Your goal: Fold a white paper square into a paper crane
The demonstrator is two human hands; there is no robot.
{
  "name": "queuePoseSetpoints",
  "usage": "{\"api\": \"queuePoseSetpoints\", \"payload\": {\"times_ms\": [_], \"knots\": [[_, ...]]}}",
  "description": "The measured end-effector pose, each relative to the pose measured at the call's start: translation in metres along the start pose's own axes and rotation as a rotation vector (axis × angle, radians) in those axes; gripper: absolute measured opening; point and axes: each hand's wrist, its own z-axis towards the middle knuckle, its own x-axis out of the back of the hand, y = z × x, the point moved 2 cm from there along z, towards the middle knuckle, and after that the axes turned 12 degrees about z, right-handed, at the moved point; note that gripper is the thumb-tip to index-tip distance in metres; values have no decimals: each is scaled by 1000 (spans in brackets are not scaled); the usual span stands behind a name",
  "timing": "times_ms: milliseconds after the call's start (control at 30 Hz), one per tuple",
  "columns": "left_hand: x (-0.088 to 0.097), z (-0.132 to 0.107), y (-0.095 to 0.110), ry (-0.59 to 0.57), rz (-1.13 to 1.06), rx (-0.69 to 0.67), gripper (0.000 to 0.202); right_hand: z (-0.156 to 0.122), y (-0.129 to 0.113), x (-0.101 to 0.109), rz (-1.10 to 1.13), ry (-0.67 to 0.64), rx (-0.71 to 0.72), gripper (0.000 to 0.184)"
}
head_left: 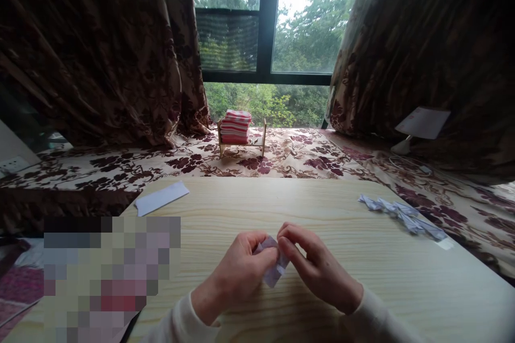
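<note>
A small folded piece of paper (273, 277), pale and slightly purplish, is held just above the front middle of the table. My left hand (235, 265) is closed on it, the thumb lying across its face. On the paper's other side, my right hand (317, 263) has its fingers bent and pinched together at the right edge. Those fingertips partly cover the upper right of the paper, so its full shape is hidden.
The wooden table (241, 198) carries a flat white paper strip (163, 198) at far left and several folded papers (402, 213) at right. Behind stand a small rack (263, 136) with striped folded cloths (235, 127) and a lamp (422, 122). A blurred patch covers the lower left.
</note>
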Motion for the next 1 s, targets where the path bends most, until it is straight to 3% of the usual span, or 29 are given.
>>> {"api": "queuePoseSetpoints", "payload": {"times_ms": [133,233,433,600,1000], "knots": [[3,0,3,243,-84,-46,22,2,3,2,63,73,-88,40],[4,0,2,313,-151,-53,26,3,4,-1,51,41,-95,39],[3,-1,-1,207,-171,-6,28,3,1,-3,-4,57,-41,34],[3,-1,2,155,-132,-51,25,3,0,2,-28,104,-11,33],[-2,0,-4,119,-146,-10,25,0,10,-6,-18,80,-7,31]]}}
